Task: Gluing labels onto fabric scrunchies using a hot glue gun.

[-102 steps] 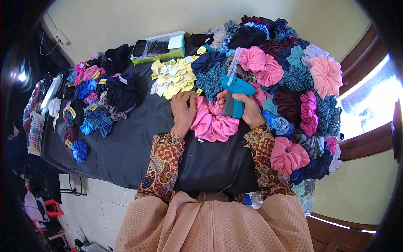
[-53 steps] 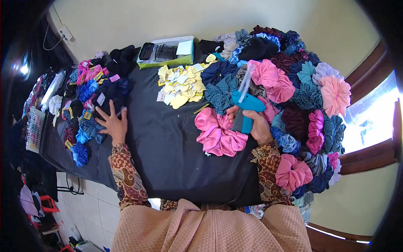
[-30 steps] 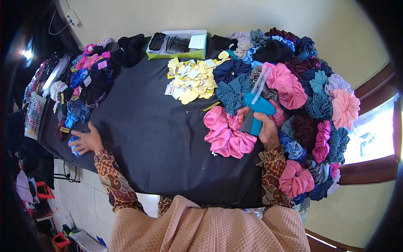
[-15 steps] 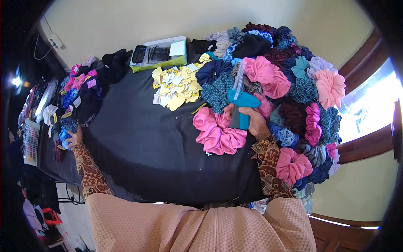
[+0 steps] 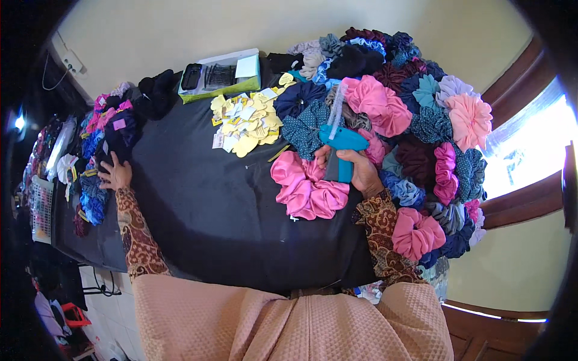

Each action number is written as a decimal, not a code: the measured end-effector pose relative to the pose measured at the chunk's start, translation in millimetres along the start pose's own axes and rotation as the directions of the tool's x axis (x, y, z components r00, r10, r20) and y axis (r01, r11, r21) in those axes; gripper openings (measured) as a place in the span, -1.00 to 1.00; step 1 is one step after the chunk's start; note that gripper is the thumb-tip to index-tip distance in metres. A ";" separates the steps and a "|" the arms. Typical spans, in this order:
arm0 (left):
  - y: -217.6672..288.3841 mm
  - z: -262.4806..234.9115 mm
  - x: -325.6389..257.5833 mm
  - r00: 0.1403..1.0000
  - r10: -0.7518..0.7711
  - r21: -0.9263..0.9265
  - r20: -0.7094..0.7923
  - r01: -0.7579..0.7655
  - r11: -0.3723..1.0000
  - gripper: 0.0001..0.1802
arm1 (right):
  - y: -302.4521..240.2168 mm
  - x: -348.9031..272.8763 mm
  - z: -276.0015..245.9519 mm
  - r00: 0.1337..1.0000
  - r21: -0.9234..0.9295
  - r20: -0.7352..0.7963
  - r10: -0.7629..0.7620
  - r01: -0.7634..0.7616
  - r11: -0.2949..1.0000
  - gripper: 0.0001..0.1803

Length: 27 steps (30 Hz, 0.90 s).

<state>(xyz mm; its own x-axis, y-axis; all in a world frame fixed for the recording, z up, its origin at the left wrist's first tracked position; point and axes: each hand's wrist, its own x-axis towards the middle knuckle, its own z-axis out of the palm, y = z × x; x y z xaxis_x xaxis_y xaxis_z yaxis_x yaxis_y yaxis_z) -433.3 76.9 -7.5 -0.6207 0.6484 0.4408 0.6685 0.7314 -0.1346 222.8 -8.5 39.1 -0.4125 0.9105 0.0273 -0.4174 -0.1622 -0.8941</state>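
My right hand [image 5: 362, 171] is wrapped round the handle of a teal tagging gun [image 5: 344, 139], with a strip of clear plastic fasteners [image 5: 338, 108] standing up from it. Just left of the gun, a shiny pink scrunchie [image 5: 308, 188] lies on the black cloth [image 5: 211, 198]. A dotted teal scrunchie [image 5: 306, 129] sits behind it. Far to the left, my left hand [image 5: 118, 173] has its fingers spread beside a heap of tagged scrunchies [image 5: 93, 198], over the dark ones at its edge. I see nothing held in it.
A pile of yellow and white paper tags [image 5: 250, 123] lies at mid-table. Behind it stands an open box [image 5: 220, 78] with black fasteners and a dark case. Many-coloured scrunchies [image 5: 421, 162] are heaped on the right. At far left is a white plastic basket [image 5: 42, 210].
My left hand has moved up and slightly right from the blue scrunchies, its fingers now spread. The right hand still holds the tagging gun in about the same place. The view has shifted slightly.
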 end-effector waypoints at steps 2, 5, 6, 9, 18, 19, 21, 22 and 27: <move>30.6 -21.2 -8.1 0.994 -0.104 0.062 -0.047 0.106 0.992 -0.22 | 1.0 -2.6 -0.7 1.000 0.004 -0.028 -0.009 0.009 1.000 -0.59; 89.2 -61.9 -47.2 0.911 0.036 -0.135 -0.411 -0.100 0.986 -0.25 | 1.2 -2.4 -2.2 0.999 0.022 -0.037 -0.029 0.030 0.999 -0.55; 111.8 -90.5 -68.8 0.890 0.150 -0.243 -0.431 -0.275 0.930 -0.29 | 0.6 -4.6 -1.1 0.998 0.064 -0.055 -0.029 0.033 0.997 -0.54; 169.3 -156.9 -129.6 0.670 0.423 -0.421 -0.610 -0.726 0.543 -0.52 | -1.2 -6.0 -3.0 0.999 0.122 -0.015 -0.041 0.042 0.992 -0.50; 233.2 -246.5 -287.3 0.503 0.843 -0.735 -0.192 -0.643 0.216 -0.58 | -5.5 -10.4 -18.2 0.992 0.319 -0.044 -0.114 0.122 0.940 -0.54; 228.0 -243.3 -294.0 0.502 0.844 -0.732 -0.189 -0.645 0.220 -0.58 | -5.2 -9.4 -17.2 0.994 0.326 -0.027 -0.105 0.108 0.939 -0.54; 220.8 -234.9 -306.3 0.618 0.727 -0.736 -0.301 -0.635 0.234 -0.55 | -5.8 -9.6 -16.5 0.996 0.304 0.002 -0.091 0.086 0.949 -0.54; 218.2 -233.7 -308.4 0.600 0.745 -0.753 -0.291 -0.624 0.209 -0.54 | -6.1 -9.5 -16.1 0.997 0.278 0.015 -0.076 0.069 0.958 -0.55; 210.7 -223.0 -310.0 0.610 0.788 -0.933 -0.083 -0.326 0.154 -0.61 | -4.7 -10.7 -10.9 0.991 0.231 0.127 0.032 -0.061 0.971 -0.50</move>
<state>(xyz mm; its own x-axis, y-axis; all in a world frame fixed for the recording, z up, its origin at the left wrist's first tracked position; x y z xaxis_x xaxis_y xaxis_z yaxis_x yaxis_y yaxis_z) -8.6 -17.1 25.4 0.1827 0.9544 0.2362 0.6875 -0.2957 0.6632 238.0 -13.3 38.2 -0.5250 0.8493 0.0552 -0.5675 -0.3010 -0.7664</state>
